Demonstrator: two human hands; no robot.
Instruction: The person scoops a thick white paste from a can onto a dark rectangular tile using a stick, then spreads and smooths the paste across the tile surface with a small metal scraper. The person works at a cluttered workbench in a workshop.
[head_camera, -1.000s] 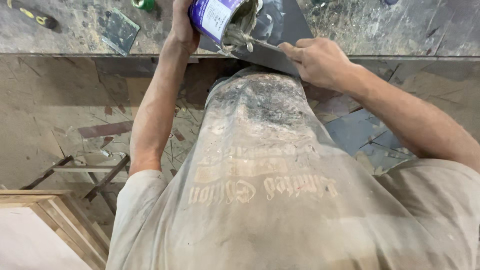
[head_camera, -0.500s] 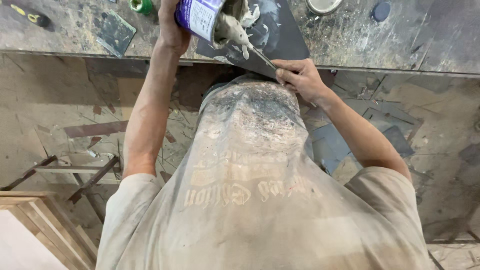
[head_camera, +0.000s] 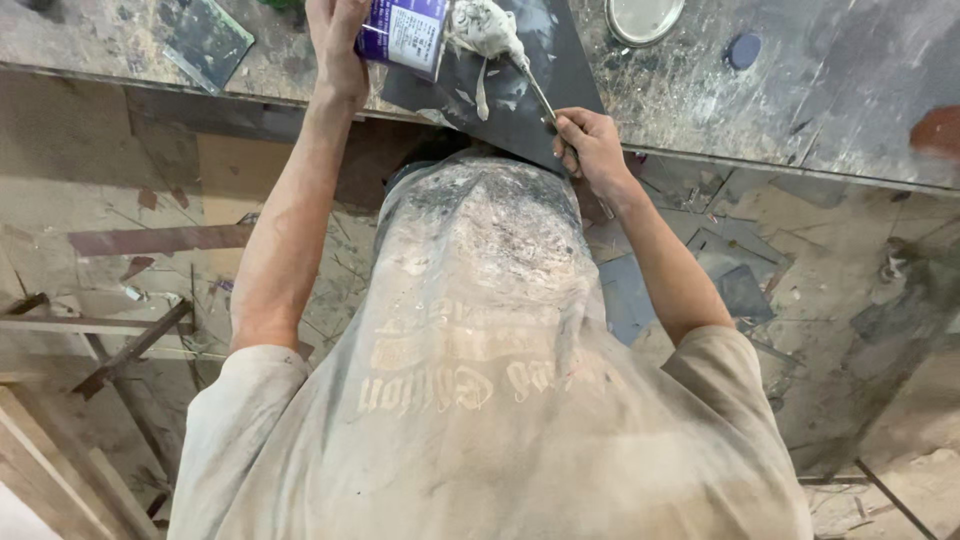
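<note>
My left hand (head_camera: 335, 40) grips a blue and white tin (head_camera: 405, 35), tipped on its side over a dark slab (head_camera: 575, 70) on the workbench. A thick lump of grey paste (head_camera: 485, 25) hangs at the tin's mouth, with a strand dripping onto the slab. In my right hand (head_camera: 590, 145), at the slab's near edge, is a thin metal scraper (head_camera: 535, 90) whose tip is stuck in the paste. My dusty grey shirt fills the lower half of the view.
The stained workbench (head_camera: 800, 110) runs across the top. On it lie a round metal lid (head_camera: 645, 15), a small blue disc (head_camera: 745, 50) and a small dark tile (head_camera: 205, 40). Below, the floor holds slab offcuts (head_camera: 740, 285) and metal bars (head_camera: 130, 345).
My right hand has drawn back from the tin toward the slab's near edge, now reaching the paste with the scraper's tip. More paste has come out of the tin.
</note>
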